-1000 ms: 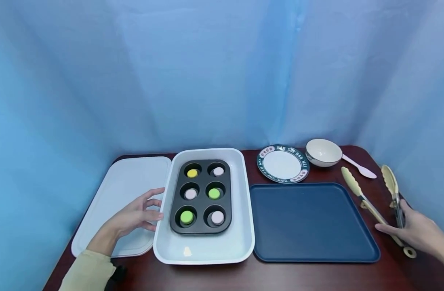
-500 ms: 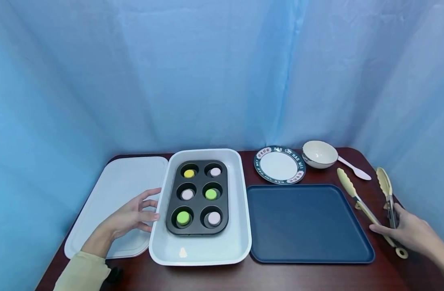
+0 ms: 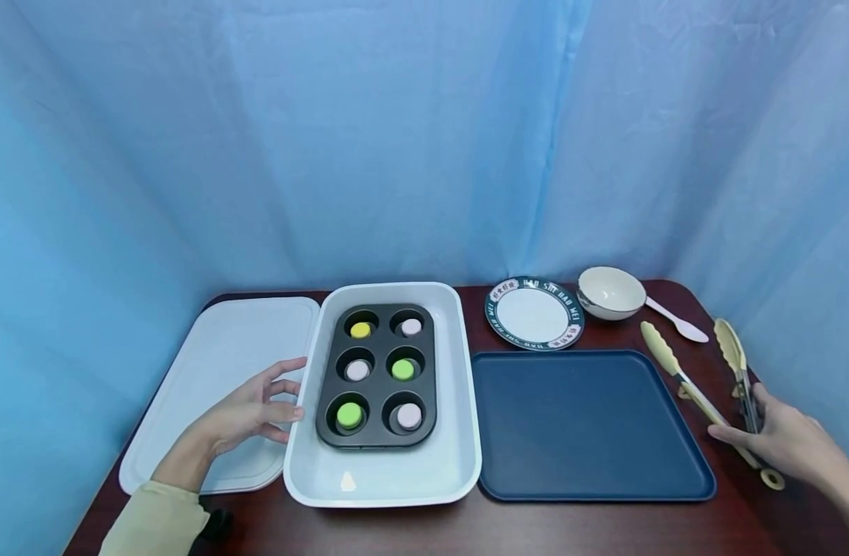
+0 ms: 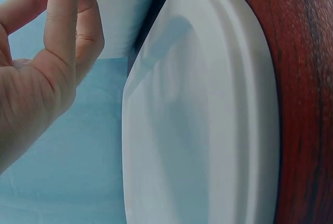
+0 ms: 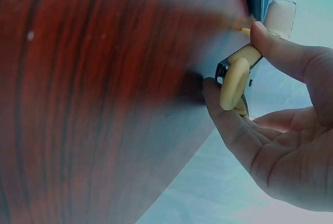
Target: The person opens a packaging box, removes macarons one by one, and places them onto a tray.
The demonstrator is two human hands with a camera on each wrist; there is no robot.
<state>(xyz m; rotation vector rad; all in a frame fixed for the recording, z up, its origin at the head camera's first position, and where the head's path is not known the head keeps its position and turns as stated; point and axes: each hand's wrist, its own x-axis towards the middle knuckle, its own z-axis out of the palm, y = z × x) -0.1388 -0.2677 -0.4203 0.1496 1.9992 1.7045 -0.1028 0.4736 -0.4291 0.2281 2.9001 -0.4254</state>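
My left hand (image 3: 250,413) is at the left rim of a deep white tray (image 3: 389,483), its fingers loosely bent and fingertips right at the rim. Inside this tray lies a dark muffin tin (image 3: 377,386) with small round pieces in its cups: yellow (image 3: 360,330), green (image 3: 349,415) and pale pink (image 3: 409,416). At the table's right side, my right hand (image 3: 796,436) holds a pair of tongs (image 3: 698,399) with cream tips spread apart, the thumb (image 5: 283,55) on one arm and fingers on the other. The tongs' ring end (image 5: 235,84) faces the right wrist camera.
A flat white board (image 3: 246,328) lies under the left forearm. Between the white tray and the tongs lies a dark blue tray (image 3: 591,425). Behind it stand a green-rimmed plate (image 3: 534,314), a white bowl (image 3: 612,293) and a white spoon (image 3: 688,328). A blue curtain (image 3: 396,154) hangs behind the table.
The scene has shifted slightly left in the head view. Both hands keep their places, the left at the white tray's rim and the right on the tongs.
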